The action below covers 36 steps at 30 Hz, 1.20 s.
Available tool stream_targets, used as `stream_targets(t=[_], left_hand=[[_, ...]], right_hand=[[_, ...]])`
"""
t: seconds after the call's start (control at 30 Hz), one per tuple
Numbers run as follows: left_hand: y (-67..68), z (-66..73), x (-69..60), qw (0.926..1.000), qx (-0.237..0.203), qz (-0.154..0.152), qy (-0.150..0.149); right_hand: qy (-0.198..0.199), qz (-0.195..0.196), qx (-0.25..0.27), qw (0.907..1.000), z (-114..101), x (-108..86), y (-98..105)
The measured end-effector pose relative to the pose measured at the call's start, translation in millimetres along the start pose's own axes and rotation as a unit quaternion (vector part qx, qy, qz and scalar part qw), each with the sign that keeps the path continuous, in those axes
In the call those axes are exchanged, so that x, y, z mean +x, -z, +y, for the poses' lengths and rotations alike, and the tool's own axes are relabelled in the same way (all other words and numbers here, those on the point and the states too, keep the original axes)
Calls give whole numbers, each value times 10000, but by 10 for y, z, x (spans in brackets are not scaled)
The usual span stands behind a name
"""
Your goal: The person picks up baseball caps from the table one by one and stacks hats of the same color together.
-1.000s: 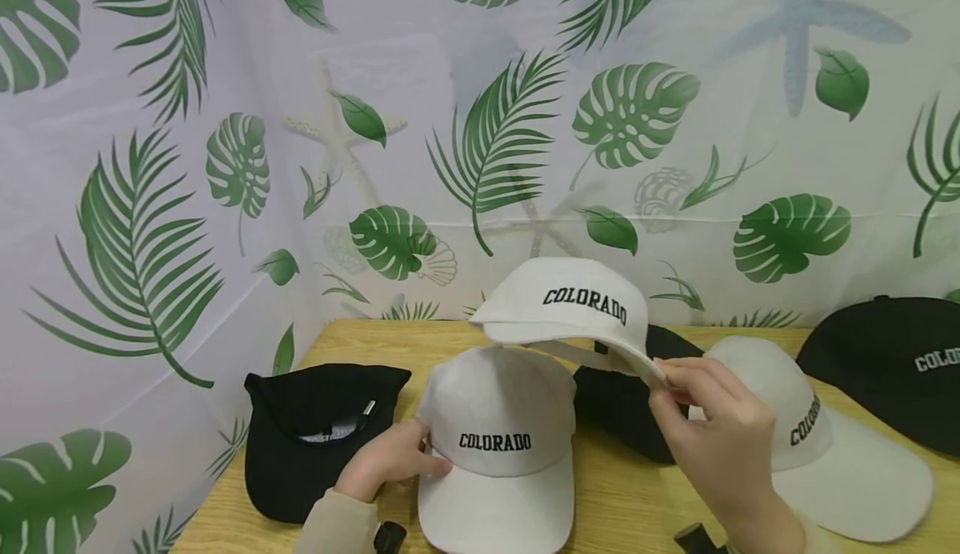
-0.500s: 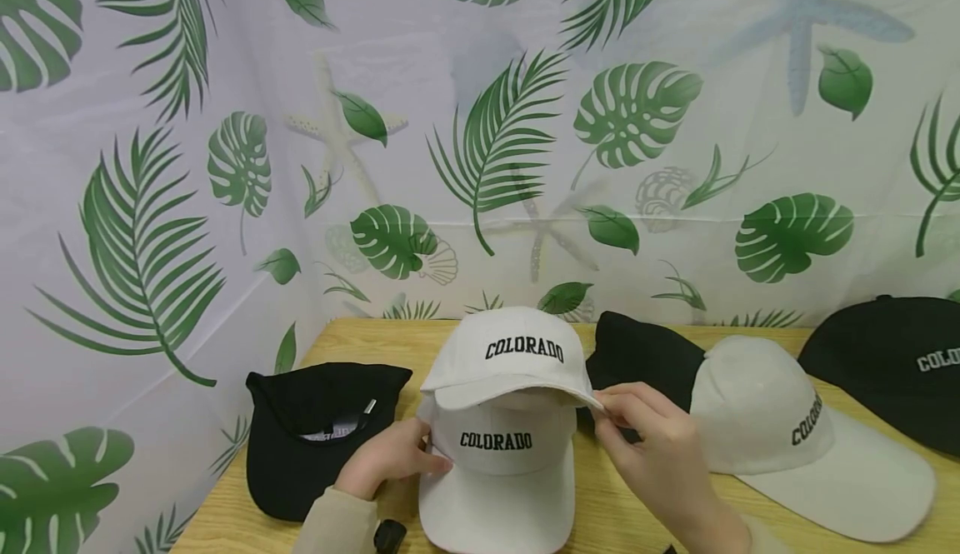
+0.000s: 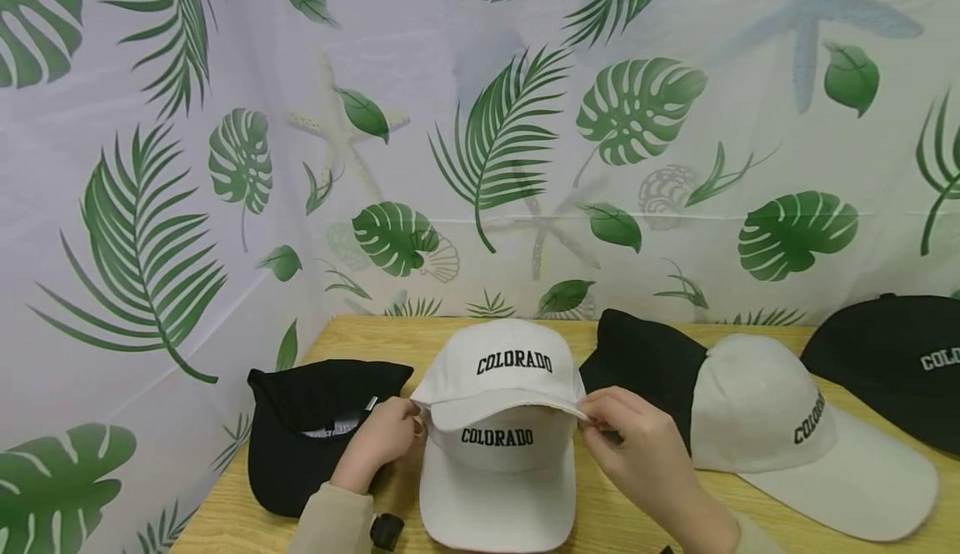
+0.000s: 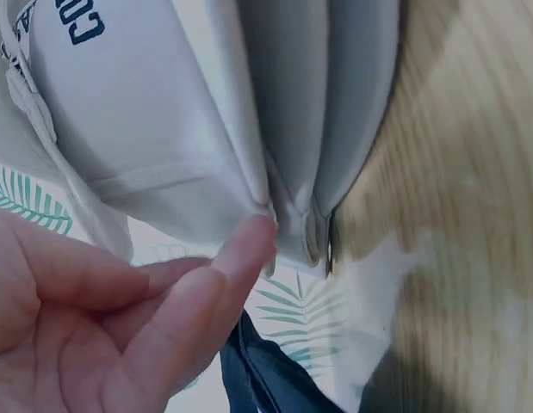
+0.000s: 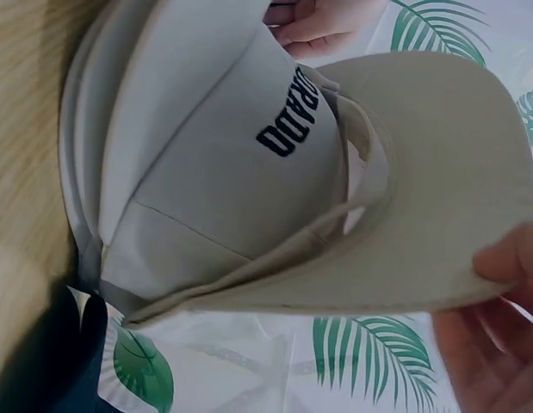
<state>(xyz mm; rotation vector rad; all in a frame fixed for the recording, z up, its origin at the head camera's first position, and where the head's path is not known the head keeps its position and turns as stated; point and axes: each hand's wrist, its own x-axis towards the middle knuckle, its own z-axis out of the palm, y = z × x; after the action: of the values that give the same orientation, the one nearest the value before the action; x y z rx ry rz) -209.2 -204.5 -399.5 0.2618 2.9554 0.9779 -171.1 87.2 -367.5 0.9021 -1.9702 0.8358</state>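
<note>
A white cap (image 3: pixel 517 362) with dark COLORADO lettering sits over the crown of a stack of white caps (image 3: pixel 498 496), its brim tilted above theirs. My right hand (image 3: pixel 637 446) pinches the right edge of the upper brim; in the right wrist view that brim (image 5: pixel 447 172) stands out from the stack. Several nested brims (image 4: pixel 288 103) show in the left wrist view. My left hand (image 3: pixel 384 441) is at the left side, by the upper cap's corner. Its fingers (image 4: pixel 184 318) are extended near the brim edges, with nothing visibly pinched.
A black cap (image 3: pixel 300 454) lies upturned on the left of the wooden table (image 3: pixel 225 512). To the right are another black cap (image 3: pixel 648 371), an off-white cap (image 3: pixel 772 404) overlapping it, and a further black cap (image 3: pixel 892 362). A leaf-patterned cloth (image 3: pixel 480 121) hangs behind.
My right hand has brought the upper white cap left and down onto the stack. My left hand has moved up from the stack's side to the upper cap's left corner.
</note>
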Motion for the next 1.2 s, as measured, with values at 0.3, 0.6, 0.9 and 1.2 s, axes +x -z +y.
stream_targets(t=[0.3,0.6,0.9,1.2], left_hand=[[-8,-1,8,9974,-600,62,382],[-62,-36,20,9942,-998,-166,372],[-75,-92,31,9789,-1858,-395,753],[-46,-56,7,9786,-1854,-388,802]], right_hand=[[-474,-2703,-180,9615,-33,-39,13],[-213,-2851,-440,9573,-35,-68,-63],[129,-1907,-748,9787,-48,-92,-147],[766,-1742,-1036,9762,-87,-101,-238]])
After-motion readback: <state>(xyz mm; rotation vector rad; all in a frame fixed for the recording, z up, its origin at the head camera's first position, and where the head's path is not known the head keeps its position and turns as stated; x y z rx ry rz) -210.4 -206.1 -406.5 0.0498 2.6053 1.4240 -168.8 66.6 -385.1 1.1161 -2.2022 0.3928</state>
